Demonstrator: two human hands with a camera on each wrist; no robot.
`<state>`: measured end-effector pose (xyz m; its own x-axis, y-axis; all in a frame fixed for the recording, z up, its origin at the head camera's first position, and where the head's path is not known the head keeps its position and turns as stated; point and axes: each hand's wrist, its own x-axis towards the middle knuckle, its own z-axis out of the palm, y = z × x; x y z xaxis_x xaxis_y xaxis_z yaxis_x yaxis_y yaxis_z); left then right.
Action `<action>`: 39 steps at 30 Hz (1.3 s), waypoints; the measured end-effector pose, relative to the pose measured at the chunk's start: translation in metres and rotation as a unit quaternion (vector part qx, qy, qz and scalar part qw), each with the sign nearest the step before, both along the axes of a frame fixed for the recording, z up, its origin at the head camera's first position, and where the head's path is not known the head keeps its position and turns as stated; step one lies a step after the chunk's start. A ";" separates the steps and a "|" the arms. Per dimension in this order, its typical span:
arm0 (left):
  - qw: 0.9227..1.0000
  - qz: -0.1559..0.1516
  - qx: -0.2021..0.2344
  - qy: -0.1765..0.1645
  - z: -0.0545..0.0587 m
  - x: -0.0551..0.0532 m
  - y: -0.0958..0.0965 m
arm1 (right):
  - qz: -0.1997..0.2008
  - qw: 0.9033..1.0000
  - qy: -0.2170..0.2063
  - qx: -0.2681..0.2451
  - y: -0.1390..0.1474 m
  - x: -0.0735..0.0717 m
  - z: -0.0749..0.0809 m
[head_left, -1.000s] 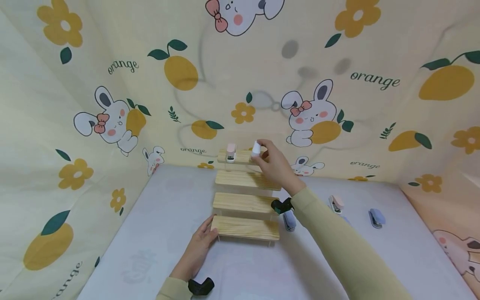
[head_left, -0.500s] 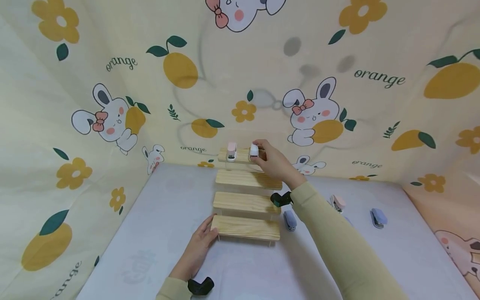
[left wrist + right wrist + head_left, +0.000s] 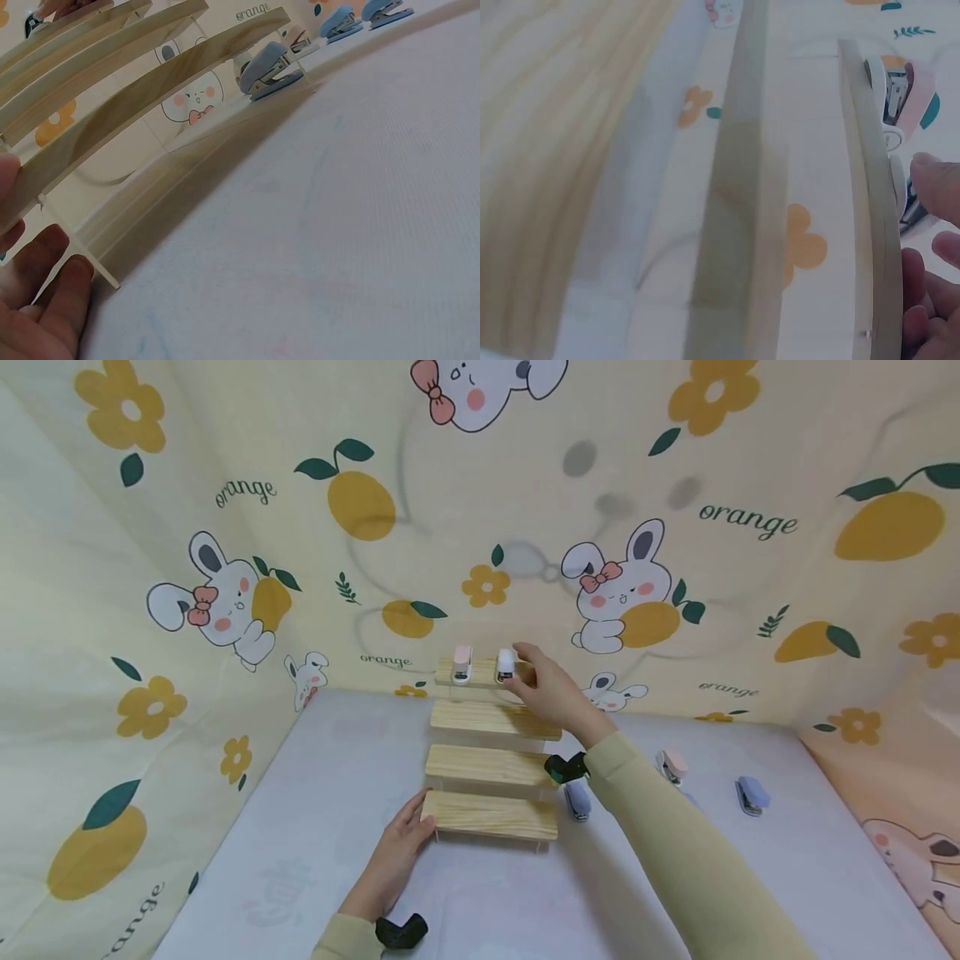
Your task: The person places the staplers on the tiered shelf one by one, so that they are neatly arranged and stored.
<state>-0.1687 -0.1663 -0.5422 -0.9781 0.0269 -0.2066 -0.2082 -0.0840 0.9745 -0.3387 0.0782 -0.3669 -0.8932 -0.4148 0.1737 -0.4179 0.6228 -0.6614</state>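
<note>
The white stapler [image 3: 506,662] sits on the top board [image 3: 483,673] of the rack [image 3: 491,814], its front end close to the board's front edge. The right hand's [image 3: 553,689] fingers pinch it from its 3 o'clock side. A pink stapler [image 3: 462,662] stands at its 9 o'clock, bare wood between. The left hand's [image 3: 397,852] thumb and fingers clamp the rack's lowest end at 8 o'clock. On the tabletop [image 3: 360,777], a blue stapler [image 3: 577,801] lies just beside the rack at 4 o'clock; another blue one [image 3: 752,796], well apart at 3.
</note>
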 end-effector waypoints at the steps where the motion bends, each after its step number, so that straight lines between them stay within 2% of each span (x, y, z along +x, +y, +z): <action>1: 1.000 0.000 0.000 -0.001 0.000 0.000 0.000 | -0.004 1.000 -0.001 -0.007 0.002 0.002 -0.001; 5: 1.000 -0.001 -0.002 -0.005 -0.001 -0.001 -0.001 | -0.015 0.999 0.004 -0.033 0.014 0.013 -0.005; 12: 1.000 -0.001 -0.014 -0.007 0.000 -0.001 -0.002 | -0.034 0.996 0.047 -0.069 0.042 0.040 -0.016; 19: 1.000 -0.005 -0.010 -0.008 0.000 -0.002 -0.001 | -0.065 0.993 0.041 -0.087 0.072 0.060 -0.038; 23: 1.000 -0.006 -0.005 -0.006 0.001 -0.001 -0.002 | -0.077 0.993 0.023 -0.087 0.084 0.067 -0.054; 30: 1.000 -0.008 0.000 0.000 0.002 0.000 -0.002 | -0.076 0.993 -0.046 -0.081 0.098 0.077 -0.088; 39: 1.000 -0.013 0.009 0.004 0.001 0.001 0.000 | -0.076 0.989 -0.107 -0.069 0.110 0.085 -0.126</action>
